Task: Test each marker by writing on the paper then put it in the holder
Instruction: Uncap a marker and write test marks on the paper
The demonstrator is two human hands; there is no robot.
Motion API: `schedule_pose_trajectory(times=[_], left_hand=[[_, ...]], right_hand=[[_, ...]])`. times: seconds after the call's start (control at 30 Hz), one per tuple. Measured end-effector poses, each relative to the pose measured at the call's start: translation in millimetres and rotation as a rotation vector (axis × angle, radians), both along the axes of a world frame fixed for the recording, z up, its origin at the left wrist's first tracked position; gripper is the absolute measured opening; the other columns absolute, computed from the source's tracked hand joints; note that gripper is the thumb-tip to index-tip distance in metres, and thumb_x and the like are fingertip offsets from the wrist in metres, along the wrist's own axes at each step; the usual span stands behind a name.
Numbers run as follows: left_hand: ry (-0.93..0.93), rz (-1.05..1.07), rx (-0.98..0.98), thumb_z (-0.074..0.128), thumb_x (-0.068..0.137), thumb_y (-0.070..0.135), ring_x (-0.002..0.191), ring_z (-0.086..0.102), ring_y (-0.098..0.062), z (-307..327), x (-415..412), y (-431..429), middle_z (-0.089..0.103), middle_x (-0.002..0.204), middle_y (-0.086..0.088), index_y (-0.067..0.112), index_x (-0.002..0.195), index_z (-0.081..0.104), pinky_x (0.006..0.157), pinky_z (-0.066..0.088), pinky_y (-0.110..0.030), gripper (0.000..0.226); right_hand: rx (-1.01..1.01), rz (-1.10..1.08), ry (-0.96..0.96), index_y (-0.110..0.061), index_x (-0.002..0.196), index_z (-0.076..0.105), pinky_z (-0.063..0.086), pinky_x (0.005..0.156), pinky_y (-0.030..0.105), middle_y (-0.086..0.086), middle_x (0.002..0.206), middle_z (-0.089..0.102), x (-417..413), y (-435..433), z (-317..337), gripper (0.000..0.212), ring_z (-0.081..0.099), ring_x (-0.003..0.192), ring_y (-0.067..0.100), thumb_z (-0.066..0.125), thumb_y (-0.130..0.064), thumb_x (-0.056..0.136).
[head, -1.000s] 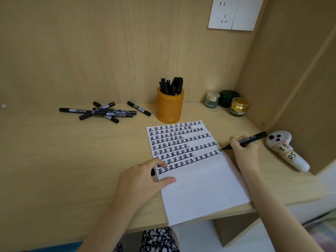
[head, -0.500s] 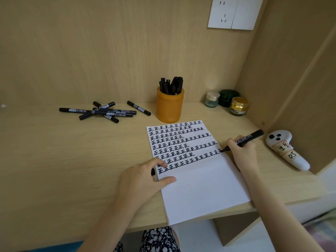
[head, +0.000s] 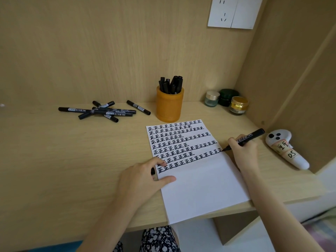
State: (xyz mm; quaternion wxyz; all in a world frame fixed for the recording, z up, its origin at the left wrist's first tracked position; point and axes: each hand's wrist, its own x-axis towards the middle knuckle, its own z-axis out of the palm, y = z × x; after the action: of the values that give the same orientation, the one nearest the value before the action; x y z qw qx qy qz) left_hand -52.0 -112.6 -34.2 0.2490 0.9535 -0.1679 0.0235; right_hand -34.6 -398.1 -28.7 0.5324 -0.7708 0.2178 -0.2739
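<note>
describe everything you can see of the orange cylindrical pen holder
The orange cylindrical pen holder looks like glossy wood or bamboo and is open-topped. It stands upright on the light wooden desk near the back wall, just behind the top edge of the white paper. Several black markers stand bunched inside, leaning, their ends above the rim.

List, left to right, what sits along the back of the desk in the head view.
Loose markers → holder → clear jar → green jar → gold jar.
</note>
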Motion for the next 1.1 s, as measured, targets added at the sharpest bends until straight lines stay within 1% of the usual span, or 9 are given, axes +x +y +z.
schedule_pose_trajectory(times=[0.13,0.33,0.53,0.6,0.67,0.73,0.83,0.93,1.1], left_hand=[[0.005,-0.001,-0.002,0.046,0.063,0.083,0.076,0.067,-0.007,-0.3,-0.3,-0.2,0.071,0.081,0.005,0.046,0.107,0.052,0.062,0.052,-0.022,0.057],[0.003,0.008,-0.012,0.047,0.063,0.082,0.076,0.067,-0.006,0.1,-1.0,-0.4,0.071,0.086,0.005,0.047,0.106,0.052,0.066,0.054,-0.026,0.056],[-0.018,-0.001,-0.020,0.042,0.064,0.084,0.076,0.067,-0.004,-1.3,-0.3,1.2,0.072,0.086,0.007,0.047,0.107,0.050,0.064,0.054,-0.025,0.057],[-0.043,-0.020,-0.072,0.042,0.072,0.078,0.068,0.065,-0.004,-0.3,-1.7,1.8,0.068,0.072,0.006,0.046,0.109,0.049,0.058,0.051,-0.022,0.049],[-0.048,-0.062,-0.219,0.044,0.087,0.057,0.054,0.052,-0.004,0.2,-3.6,1.2,0.053,0.058,0.009,0.043,0.113,0.050,0.049,0.036,-0.016,0.031],[0.010,-0.097,-0.394,0.035,0.097,0.037,0.062,0.048,-0.001,0.5,-4.7,1.3,0.047,0.069,0.014,0.040,0.122,0.045,0.057,0.035,-0.015,0.027],[0.110,-0.152,-0.491,0.028,0.099,0.035,0.101,0.048,0.004,0.8,-5.1,1.9,0.051,0.101,0.018,0.050,0.126,0.029,0.088,0.034,-0.011,0.031],[0.180,-0.159,-0.557,0.038,0.097,0.034,0.102,0.054,0.002,1.8,-4.2,2.2,0.058,0.106,0.018,0.056,0.115,0.033,0.096,0.040,-0.023,0.028],[0.241,-0.094,-0.811,0.067,0.083,0.015,0.097,0.065,-0.003,9.5,-5.1,2.5,0.072,0.097,0.010,0.022,0.100,0.049,0.095,0.046,-0.028,0.025]], right_hand=[[0.005,-0.015,0.000,-0.009,0.061,0.041,0.030,0.052,0.030,0.004,0.057,0.037,-0.7,-0.5,-0.1,0.028,0.034,0.054,0.016,0.057,-0.008,0.083],[-0.004,-0.017,-0.028,-0.008,0.061,0.041,0.027,0.043,0.017,0.004,0.057,0.036,1.2,-2.1,-2.4,0.027,0.033,0.054,0.014,0.057,-0.005,0.083],[0.215,-0.068,-0.127,-0.016,0.059,0.042,0.028,0.053,0.027,-0.001,0.057,0.037,1.2,-6.5,1.2,0.030,0.033,0.054,0.013,0.059,-0.009,0.084],[0.280,-0.045,-0.165,-0.018,0.060,0.046,0.029,0.050,0.024,-0.005,0.050,0.040,-1.0,-6.7,4.6,0.031,0.035,0.048,0.010,0.062,-0.014,0.087],[0.314,0.017,-0.186,-0.017,0.062,0.048,0.028,0.043,0.017,-0.012,0.042,0.040,-4.3,-2.0,10.8,0.033,0.034,0.041,0.005,0.064,-0.019,0.090],[0.306,0.103,-0.205,-0.017,0.063,0.049,0.028,0.042,0.014,-0.012,0.043,0.039,-7.4,7.6,19.5,0.033,0.033,0.042,0.005,0.065,-0.028,0.090],[0.426,0.268,-0.189,-0.012,0.073,0.060,0.030,0.044,0.015,-0.007,0.048,0.039,-10.6,28.1,29.8,0.035,0.036,0.046,0.007,0.063,-0.045,0.083],[0.574,0.475,-0.140,-0.008,0.079,0.062,0.033,0.042,0.017,-0.003,0.048,0.040,-13.7,53.5,33.5,0.034,0.036,0.043,0.009,0.059,-0.040,0.085],[0.600,0.617,-0.087,-0.016,0.072,0.047,0.032,0.043,0.019,0.002,0.049,0.045,-21.7,93.8,33.4,0.024,0.038,0.042,0.013,0.065,-0.028,0.081]])
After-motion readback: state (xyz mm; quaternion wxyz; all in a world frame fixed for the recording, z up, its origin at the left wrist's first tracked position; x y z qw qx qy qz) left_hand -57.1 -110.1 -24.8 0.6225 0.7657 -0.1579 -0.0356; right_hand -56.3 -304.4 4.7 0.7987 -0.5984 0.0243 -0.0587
